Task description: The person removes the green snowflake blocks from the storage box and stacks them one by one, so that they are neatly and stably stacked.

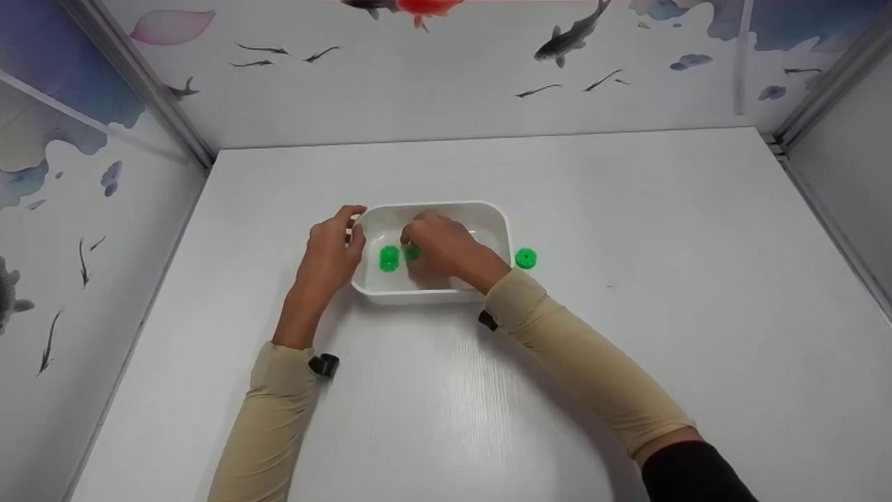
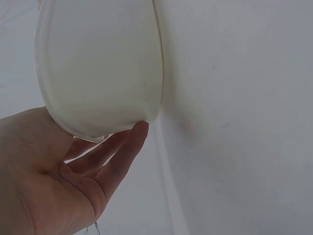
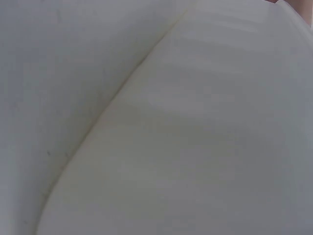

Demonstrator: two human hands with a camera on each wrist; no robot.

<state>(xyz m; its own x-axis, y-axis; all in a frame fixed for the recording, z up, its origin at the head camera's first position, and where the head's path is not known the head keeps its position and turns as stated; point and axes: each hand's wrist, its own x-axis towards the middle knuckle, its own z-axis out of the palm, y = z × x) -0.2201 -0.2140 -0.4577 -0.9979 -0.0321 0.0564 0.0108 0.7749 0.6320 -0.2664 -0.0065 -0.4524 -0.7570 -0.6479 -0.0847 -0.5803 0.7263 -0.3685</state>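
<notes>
Head view: The tub (image 1: 418, 298) is sitting on the table (image 1: 662, 223). The left hand (image 1: 330, 252) is holding the tub's left end, fingers curling round it. The right hand (image 1: 446, 244) is occupying the tub's middle, fingers bending and apparently pinching the held disc (image 1: 412, 252), which they are partly hiding. A green pair (image 1: 389, 259) is lying just left of it on the tub floor; whether the two are overlapping, I am not making out. The outer disc (image 1: 526, 258) is lying on the table just beside the tub's right wall. Risks, in my judgement: the pair is crowding the held disc, so a careless release could be scattering all three. The right sleeve (image 1: 557, 341) is lying close to the near-right corner; a low wrist could be snagging the rim or nudging the outer disc.

Left wrist view: One fingertip is plainly touching the outer wall. That wall is looking smooth; a slackening grip could be letting the tub slide.

Right wrist view: The wall is filling most of it; the right fingers are not showing clearly, so the pinch is going unconfirmed. A bump at such closeness could be shifting the tub.
</notes>
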